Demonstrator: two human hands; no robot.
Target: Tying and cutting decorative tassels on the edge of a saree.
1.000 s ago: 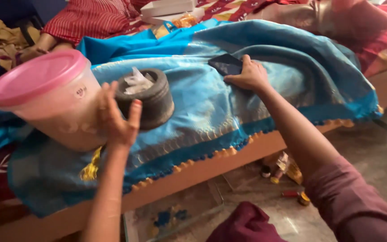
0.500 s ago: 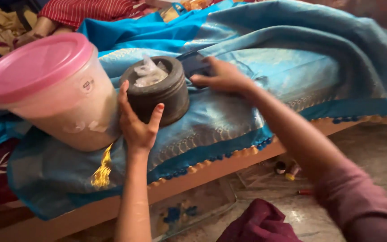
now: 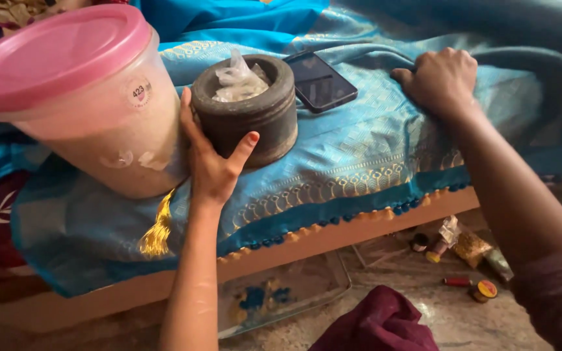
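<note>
My left hand [image 3: 211, 162] cups the near side of a dark round stone mortar [image 3: 252, 110] that stands on a blue and gold patterned cloth [image 3: 372, 149] spread over a bed. A crumpled clear plastic bag [image 3: 237, 79] sits inside the mortar. My right hand [image 3: 440, 81] is closed into a fist, pressing on and gripping the cloth at the right. A black phone [image 3: 320, 81] lies flat on the cloth between the mortar and my right hand.
A large translucent container with a pink lid [image 3: 79, 97] stands just left of the mortar, touching my left hand. The wooden bed edge [image 3: 333, 237] runs below. On the floor lie a clear tray [image 3: 281, 296], maroon fabric [image 3: 378, 322] and several small thread spools [image 3: 463, 260].
My right hand left the phone and moved right along the cloth, now fisted on it. The left hand stays against the mortar. The camera has come closer.
</note>
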